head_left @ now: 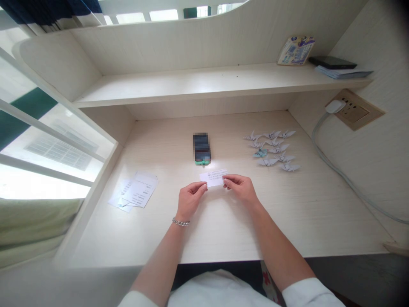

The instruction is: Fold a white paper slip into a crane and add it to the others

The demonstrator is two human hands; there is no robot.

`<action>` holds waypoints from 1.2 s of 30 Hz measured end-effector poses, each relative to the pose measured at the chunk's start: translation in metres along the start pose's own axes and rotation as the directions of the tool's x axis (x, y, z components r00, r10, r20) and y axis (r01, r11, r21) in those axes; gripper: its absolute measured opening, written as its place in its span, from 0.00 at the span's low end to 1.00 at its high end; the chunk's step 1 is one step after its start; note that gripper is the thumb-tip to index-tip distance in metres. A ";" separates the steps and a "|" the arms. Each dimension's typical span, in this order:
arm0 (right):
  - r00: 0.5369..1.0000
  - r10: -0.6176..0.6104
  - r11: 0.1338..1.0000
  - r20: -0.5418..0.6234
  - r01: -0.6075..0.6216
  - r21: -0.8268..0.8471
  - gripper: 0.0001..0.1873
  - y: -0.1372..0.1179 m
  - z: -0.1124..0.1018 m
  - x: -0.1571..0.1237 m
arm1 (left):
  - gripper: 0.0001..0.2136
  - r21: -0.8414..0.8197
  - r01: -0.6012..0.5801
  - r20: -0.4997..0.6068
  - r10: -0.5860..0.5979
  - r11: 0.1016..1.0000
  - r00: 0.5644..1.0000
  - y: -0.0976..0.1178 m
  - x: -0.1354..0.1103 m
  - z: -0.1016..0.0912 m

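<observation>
Both hands pinch a small white sheet of printed paper (214, 178) between them, just above the desk. My left hand (191, 197), with a chain bracelet at the wrist, grips its left edge. My right hand (240, 186) is closed on the right edge. Beyond the paper lies a phone (202, 147) with a blurred screen and a green lower end. Several folded paper cranes (277, 150) stand in rows to the right, mostly white, and one is a blue-green crane (260, 152). On the left, printed sheets (140, 192) lie overlapping.
A shelf (191, 83) runs across the back above the desk. On its right end are a colourful packet (295, 50), a dark flat box (332, 62) and papers (343, 73). A white cable (338, 172) hangs from the wall socket (356, 109). Window bars stand at left.
</observation>
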State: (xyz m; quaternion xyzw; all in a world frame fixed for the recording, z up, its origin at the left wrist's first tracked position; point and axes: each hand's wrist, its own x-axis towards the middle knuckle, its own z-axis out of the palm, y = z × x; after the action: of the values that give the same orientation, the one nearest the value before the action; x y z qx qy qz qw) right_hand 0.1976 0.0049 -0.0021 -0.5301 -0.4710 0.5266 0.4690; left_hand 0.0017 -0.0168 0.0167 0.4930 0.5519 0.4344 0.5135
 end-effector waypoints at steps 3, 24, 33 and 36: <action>1.000 0.001 0.999 0.002 -0.001 0.050 0.15 0.003 0.000 0.002 | 0.13 -0.043 0.009 -0.014 -0.009 0.999 1.000 -0.006 0.001 0.000; 0.973 0.145 0.988 0.179 -0.131 -0.088 0.13 -0.011 -0.005 0.012 | 0.12 0.034 0.034 0.336 -0.043 0.999 0.941 -0.002 0.047 0.004; 0.971 0.148 0.980 0.190 -0.170 0.106 0.18 0.002 -0.004 0.016 | 0.13 -0.020 0.030 0.278 -0.023 0.999 0.960 -0.013 0.054 -0.004; 0.972 0.117 0.984 0.204 -0.141 0.107 0.18 0.003 -0.006 0.015 | 0.12 -0.021 0.008 0.264 -0.002 1.000 0.964 -0.015 0.052 -0.004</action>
State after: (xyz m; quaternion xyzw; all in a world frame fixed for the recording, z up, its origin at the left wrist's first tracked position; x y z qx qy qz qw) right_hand 0.2032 0.0191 -0.0067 -0.4754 -0.4469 0.6333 0.4161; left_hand -0.0030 0.0325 -0.0046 0.5394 0.4749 0.3696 0.5890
